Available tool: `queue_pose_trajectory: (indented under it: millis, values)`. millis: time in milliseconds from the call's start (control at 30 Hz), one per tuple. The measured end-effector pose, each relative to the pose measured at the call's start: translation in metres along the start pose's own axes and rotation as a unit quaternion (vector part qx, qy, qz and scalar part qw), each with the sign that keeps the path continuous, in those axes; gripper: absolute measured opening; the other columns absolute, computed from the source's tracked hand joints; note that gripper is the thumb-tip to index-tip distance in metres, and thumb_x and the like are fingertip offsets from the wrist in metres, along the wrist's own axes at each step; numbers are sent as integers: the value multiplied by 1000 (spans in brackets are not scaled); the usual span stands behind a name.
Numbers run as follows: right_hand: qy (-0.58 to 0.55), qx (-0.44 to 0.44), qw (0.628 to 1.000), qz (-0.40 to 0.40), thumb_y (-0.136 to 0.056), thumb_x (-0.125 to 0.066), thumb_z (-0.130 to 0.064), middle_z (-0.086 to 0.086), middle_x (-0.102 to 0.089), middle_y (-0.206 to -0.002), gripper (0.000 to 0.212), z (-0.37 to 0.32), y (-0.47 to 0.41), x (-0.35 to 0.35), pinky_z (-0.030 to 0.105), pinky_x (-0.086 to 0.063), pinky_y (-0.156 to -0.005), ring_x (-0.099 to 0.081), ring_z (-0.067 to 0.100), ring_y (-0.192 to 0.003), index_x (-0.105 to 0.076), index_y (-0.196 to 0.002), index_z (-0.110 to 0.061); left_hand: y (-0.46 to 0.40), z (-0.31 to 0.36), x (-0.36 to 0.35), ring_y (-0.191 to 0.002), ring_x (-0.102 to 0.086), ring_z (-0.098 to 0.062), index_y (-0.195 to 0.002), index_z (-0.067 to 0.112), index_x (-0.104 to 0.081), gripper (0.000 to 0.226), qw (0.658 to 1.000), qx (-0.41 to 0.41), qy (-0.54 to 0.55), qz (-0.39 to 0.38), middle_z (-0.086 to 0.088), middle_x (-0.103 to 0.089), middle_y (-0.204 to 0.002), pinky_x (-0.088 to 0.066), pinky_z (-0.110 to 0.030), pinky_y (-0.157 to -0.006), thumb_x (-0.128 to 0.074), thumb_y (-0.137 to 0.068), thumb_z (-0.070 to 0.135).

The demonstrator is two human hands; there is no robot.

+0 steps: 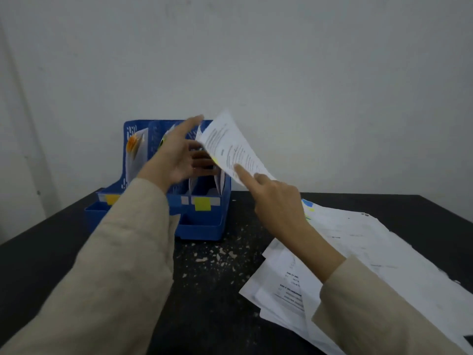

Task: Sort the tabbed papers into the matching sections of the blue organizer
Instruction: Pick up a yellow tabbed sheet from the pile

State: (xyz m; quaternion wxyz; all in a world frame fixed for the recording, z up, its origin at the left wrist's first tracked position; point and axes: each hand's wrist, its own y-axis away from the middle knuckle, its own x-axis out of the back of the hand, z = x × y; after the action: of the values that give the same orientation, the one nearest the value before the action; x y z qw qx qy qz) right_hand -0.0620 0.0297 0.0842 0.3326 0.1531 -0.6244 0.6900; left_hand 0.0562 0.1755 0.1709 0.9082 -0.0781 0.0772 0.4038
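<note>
The blue organizer point(204, 226) stands at the back left of the black table, with an orange label point(111, 199) on its left section and a yellow label point(202, 204) on its right section. Papers with orange tabs point(133, 144) stand in the left section. My right hand point(276, 198) pinches a printed sheet point(230, 147) with a yellow tab at its lower edge and holds it tilted above the right section. My left hand point(176, 155) is spread open over the middle section, fingers near the sheet's left edge. The middle label is hidden by my sleeve.
A loose pile of white papers point(358, 265) lies on the table at the right, some with blue and yellow tabs point(308, 204). Small pale crumbs point(217, 254) are scattered on the black table point(38, 265) in front of the organizer. A pale wall rises behind.
</note>
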Motion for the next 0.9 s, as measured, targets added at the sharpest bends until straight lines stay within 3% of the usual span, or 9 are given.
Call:
queue_pose_trajectory:
  millis: [100, 200, 267, 367, 500, 667, 733, 800, 900]
  values:
    - [21, 63, 997, 45, -62, -77, 2, 14, -69, -85, 68, 11, 5, -1, 25, -43, -35, -63, 27, -55, -59, -126, -12, -12, 8, -9, -68, -70, -19, -111, 5, -57, 30, 999, 19, -32, -5, -11, -71, -91, -58, -31, -57, -46, -98, 30]
    - [42, 40, 996, 73, -65, -80, -4, 16, -70, -101, 66, 27, 16, -1, 31, -52, -45, -70, 31, -77, -59, -128, -10, -19, 2, -12, -61, -70, -15, -118, 1, -53, 25, 998, 8, -49, 36, -5, -73, -75, -57, -28, -54, -44, -99, 15]
    - [62, -15, 996, 66, -66, -83, -10, 18, -68, -110, 71, 42, 22, -4, 37, -55, -49, -69, 37, -89, -55, -132, -11, -19, -5, -12, -70, -70, -16, -115, 5, -53, 23, 999, 7, -30, 14, -3, -74, -83, -58, -31, -59, -40, -101, 17]
    - [100, -38, 992, 69, -65, -85, -11, 20, -68, -109, 73, 65, 28, -11, 38, -55, -47, -69, 39, -84, -55, -131, -9, -19, -12, -8, -92, -64, -22, -119, 6, -50, 26, 999, 10, 25, 23, -10, -66, -110, -51, -38, -67, -34, -102, 19]
    - [162, -19, 980, 117, -65, -84, -8, 22, -67, -111, 67, 86, 29, -11, 46, -57, -59, -69, 40, -88, -59, -127, -9, -22, -17, -1, -81, -63, -24, -102, 5, -55, 20, 996, 15, 69, 52, -10, -70, -86, -50, -39, -67, -38, -98, 14]
    - [125, 85, 970, 191, -91, -50, -2, 22, -64, -117, 38, 101, 27, -10, 48, -55, -76, -66, 37, -100, -56, -129, -6, -25, -15, -9, -81, -62, -23, -98, 13, -62, 22, 998, 4, 64, 14, -7, -66, -89, -51, -35, -73, -48, -95, 30]
    - [97, 108, 972, 186, -92, -48, -3, 20, -62, -121, 38, 110, 33, -9, 50, -52, -82, -63, 37, -105, -54, -129, -4, -27, -10, -12, -81, -63, -22, -96, 11, -61, 22, 999, 4, 37, 28, -8, -67, -89, -51, -37, -70, -47, -98, 27]
    - [89, 107, 971, 194, -85, -56, 5, 18, -60, -124, 44, 121, 40, -10, 47, -53, -83, -62, 36, -107, -54, -129, -3, -29, -9, -12, -83, -64, -22, -100, 8, -58, 18, 999, -1, 15, 52, -9, -66, -94, -51, -37, -67, -45, -99, 21]
    - [77, 109, 968, 211, -90, -45, 8, 15, -59, -127, 40, 129, 48, -16, 38, -57, -76, -63, 33, -107, -55, -127, -2, -30, -15, -12, -77, -68, -21, -105, 9, -57, 17, 998, -4, 35, 50, -8, -72, -83, -56, -34, -57, -45, -99, 20]
